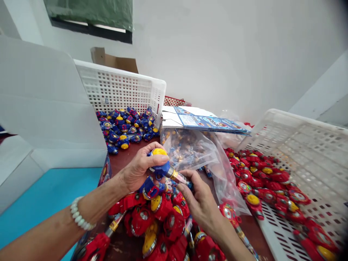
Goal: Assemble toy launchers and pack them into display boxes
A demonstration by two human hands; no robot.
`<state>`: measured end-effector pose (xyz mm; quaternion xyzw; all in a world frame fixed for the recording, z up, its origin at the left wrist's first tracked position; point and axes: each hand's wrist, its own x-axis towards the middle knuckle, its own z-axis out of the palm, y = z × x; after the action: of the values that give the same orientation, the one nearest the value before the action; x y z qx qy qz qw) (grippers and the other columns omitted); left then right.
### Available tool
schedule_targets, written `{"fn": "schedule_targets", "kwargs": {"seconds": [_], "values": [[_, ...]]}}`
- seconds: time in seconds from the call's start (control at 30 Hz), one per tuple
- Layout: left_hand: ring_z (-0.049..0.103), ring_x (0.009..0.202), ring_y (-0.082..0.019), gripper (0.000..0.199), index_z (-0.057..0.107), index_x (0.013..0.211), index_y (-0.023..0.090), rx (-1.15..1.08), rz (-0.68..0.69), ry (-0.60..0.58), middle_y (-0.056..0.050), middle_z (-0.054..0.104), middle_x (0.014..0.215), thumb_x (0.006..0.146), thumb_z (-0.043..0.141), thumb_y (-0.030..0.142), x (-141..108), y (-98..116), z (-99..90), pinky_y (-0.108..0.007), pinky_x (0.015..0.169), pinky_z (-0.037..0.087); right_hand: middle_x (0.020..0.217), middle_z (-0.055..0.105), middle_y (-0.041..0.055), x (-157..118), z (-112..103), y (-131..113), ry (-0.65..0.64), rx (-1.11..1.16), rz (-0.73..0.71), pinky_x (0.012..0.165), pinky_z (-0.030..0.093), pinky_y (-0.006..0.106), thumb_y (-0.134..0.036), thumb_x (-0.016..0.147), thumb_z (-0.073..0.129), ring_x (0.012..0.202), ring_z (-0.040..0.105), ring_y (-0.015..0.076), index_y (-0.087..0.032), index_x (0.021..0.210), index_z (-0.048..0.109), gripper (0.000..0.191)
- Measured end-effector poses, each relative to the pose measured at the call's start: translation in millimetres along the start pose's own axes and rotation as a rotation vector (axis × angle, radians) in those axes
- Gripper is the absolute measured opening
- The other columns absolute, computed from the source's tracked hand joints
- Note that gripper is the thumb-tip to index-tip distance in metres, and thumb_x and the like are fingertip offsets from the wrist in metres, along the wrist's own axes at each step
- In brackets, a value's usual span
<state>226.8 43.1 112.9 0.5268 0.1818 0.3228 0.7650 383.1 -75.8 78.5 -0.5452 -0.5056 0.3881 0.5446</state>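
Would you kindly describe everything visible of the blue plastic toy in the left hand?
The blue plastic toy looks glossy, with a round yellow part and a shiny printed tube, gold near the body and bluish further out, slanting down to the picture's right. The left hand grips the body, thumb on the yellow part; the right hand holds the tube's far end. It is raised over a heap of mostly red toys.

Workshop, small, toy assembly or packing by the look. I'm at a tabletop (118, 163) with bulk blue toys (123, 138) and red toys (267, 170), white plastic crates (119, 72), stacked flat printed cartons (212, 121), a clear bag (220, 177) of small parts; plain wall (217, 54) behind.
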Motion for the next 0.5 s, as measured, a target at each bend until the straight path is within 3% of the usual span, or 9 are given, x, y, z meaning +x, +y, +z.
{"fn": "schedule_targets", "kwargs": {"seconds": [0.07,0.17,0.2,0.3,0.37,0.4,0.5], "values": [[0.054,0.048,-0.012,0.028,0.048,0.086,0.020,-0.017,-0.010,-0.003,0.003,0.053,0.069,0.070,0.069,0.027,5,-2,-4.1,-0.023,0.036,0.048,0.073,0.048,-0.0009,5,3,0,0.009,-0.021,0.035,0.047,0.029,0.018,-0.056,0.081,0.059,0.060,0.038,0.0094,-0.019,0.089,0.055,0.037],[0.055,0.052,-0.012,0.029,0.049,0.087,0.019,-0.003,0.011,-0.027,0.002,0.053,0.073,0.068,0.071,0.024,10,-6,-10.1,-0.024,0.038,0.050,0.061,0.035,-0.0074,14,2,3,-0.191,0.232,0.350,0.040,0.016,0.018,-0.064,0.083,0.048,0.045,0.015,0.0057,-0.021,0.082,0.046,0.043],[0.056,0.051,-0.013,0.028,0.049,0.087,0.019,0.005,0.014,-0.029,0.002,0.054,0.073,0.068,0.070,0.024,12,-7,-12.2,-0.024,0.037,0.049,0.062,0.035,-0.0078,16,0,3,-0.222,0.263,0.373,0.040,0.017,0.018,-0.064,0.082,0.049,0.044,0.015,0.0053,-0.021,0.087,0.047,0.043],[0.058,0.047,-0.014,0.022,0.049,0.088,0.020,0.012,-0.004,0.006,0.002,0.054,0.070,0.075,0.065,0.028,17,-8,-19.4,-0.022,0.034,0.045,0.075,0.048,-0.0029,21,-2,7,-0.063,0.043,0.118,0.051,0.034,0.020,-0.057,0.079,0.060,0.057,0.039,0.0084,-0.022,0.101,0.051,0.042],[0.059,0.045,-0.015,0.020,0.049,0.089,0.021,0.006,-0.022,0.027,0.001,0.056,0.070,0.077,0.061,0.030,19,-9,-23.7,-0.021,0.033,0.043,0.073,0.047,-0.0023,24,-2,11,0.045,-0.060,0.030,0.051,0.034,0.020,-0.058,0.079,0.059,0.061,0.041,0.0101,-0.021,0.094,0.053,0.040],[0.060,0.046,-0.016,0.020,0.048,0.090,0.021,0.004,-0.023,0.032,0.001,0.057,0.072,0.077,0.061,0.030,20,-10,-25.4,-0.022,0.034,0.043,0.067,0.043,-0.0040,26,-1,13,0.046,-0.018,0.080,0.047,0.030,0.020,-0.060,0.080,0.056,0.055,0.035,0.0090,-0.021,0.087,0.051,0.040],[0.062,0.048,-0.017,0.024,0.048,0.090,0.021,0.012,-0.017,0.031,0.001,0.058,0.074,0.074,0.064,0.027,23,-12,-28.6,-0.023,0.036,0.046,0.058,0.024,-0.0092,30,0,17,-0.107,0.258,0.369,0.039,0.015,0.020,-0.067,0.083,0.045,0.045,0.011,0.0067,-0.023,0.075,0.039,0.045]]}}
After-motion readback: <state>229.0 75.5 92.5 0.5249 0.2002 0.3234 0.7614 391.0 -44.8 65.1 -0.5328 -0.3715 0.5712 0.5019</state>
